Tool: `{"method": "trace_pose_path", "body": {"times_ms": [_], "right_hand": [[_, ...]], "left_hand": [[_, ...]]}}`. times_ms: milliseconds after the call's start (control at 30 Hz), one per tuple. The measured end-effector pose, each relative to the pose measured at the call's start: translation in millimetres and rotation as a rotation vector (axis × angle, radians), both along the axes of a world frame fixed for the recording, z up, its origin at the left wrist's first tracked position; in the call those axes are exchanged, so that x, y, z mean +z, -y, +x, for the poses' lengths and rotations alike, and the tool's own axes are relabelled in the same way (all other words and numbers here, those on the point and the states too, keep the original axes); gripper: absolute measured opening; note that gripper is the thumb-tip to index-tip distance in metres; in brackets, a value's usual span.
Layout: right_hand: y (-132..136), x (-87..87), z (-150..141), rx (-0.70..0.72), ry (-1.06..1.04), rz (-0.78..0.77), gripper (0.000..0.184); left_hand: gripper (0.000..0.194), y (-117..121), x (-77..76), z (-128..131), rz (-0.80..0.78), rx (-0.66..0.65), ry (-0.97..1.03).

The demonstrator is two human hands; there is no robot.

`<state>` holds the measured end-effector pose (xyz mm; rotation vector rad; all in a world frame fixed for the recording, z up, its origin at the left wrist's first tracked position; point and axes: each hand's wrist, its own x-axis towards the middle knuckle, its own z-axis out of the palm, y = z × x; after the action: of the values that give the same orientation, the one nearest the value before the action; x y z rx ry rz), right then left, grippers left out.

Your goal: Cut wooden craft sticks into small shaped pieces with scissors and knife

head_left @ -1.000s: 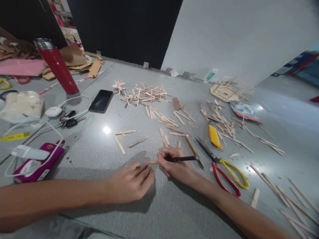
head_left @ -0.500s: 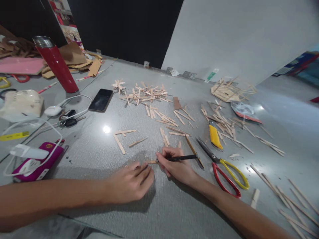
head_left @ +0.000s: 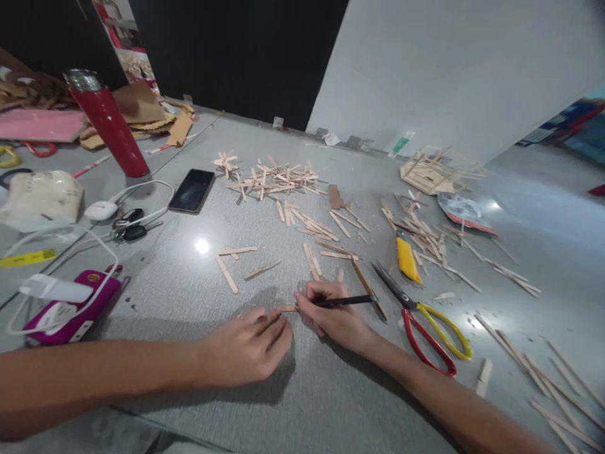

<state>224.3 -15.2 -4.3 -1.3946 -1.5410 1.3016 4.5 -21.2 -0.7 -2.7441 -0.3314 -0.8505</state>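
We see one small wooden stick (head_left: pixel 288 308) near the centre of the frame, a little below the middle, lying between the two hands. Our left hand (head_left: pixel 255 348) is curled, and its fingertips grip the left end of this stick close to the table (head_left: pixel 174 277). Our right hand (head_left: pixel 333 315) is closed around a black pen (head_left: pixel 350 301), whose back end points to the right; its tip is by the right end of the stick, but we cannot tell if it touches.

Just above the hands, to the left, we see a few sticks laid in an angle (head_left: pixel 227 273). To the right of the right hand there are scissors (head_left: pixel 407 303), with one red and one yellow handle, and above them a yellow tool (head_left: pixel 407 259) beside a scattered group of sticks (head_left: pixel 423 230). At the upper centre lies a loose pile of sticks (head_left: pixel 278 179). In the upper right of the frame stands a light frame of thin sticks (head_left: pixel 429 174), and near it lies a plastic packet (head_left: pixel 466 212).

On the left side we have a dark phone (head_left: pixel 191 190), some keys (head_left: pixel 133 231) and a purple device (head_left: pixel 97 292) with a white cable over it. A red flask (head_left: pixel 109 129) stands in the upper left.
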Motion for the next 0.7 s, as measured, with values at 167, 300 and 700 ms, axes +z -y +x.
{"method": "trace_pose_path", "body": {"times_ms": [167, 300, 700], "right_hand": [[-0.2, -2.2, 0.6, 0.003, 0.018, 0.007, 0.050], [-0.2, -2.8, 0.9, 0.004, 0.035, 0.007, 0.048], [-2.3, 5.5, 0.4, -0.018, 0.073, -0.006, 0.046]], "left_hand": [[0.029, 0.4, -0.4, -0.5, -0.008, 0.003, -0.007], [0.025, 0.8, -1.9, -0.6, -0.009, 0.001, -0.009], [0.026, 0.3, -0.8, -1.2, -0.008, 0.004, -0.027]]}}
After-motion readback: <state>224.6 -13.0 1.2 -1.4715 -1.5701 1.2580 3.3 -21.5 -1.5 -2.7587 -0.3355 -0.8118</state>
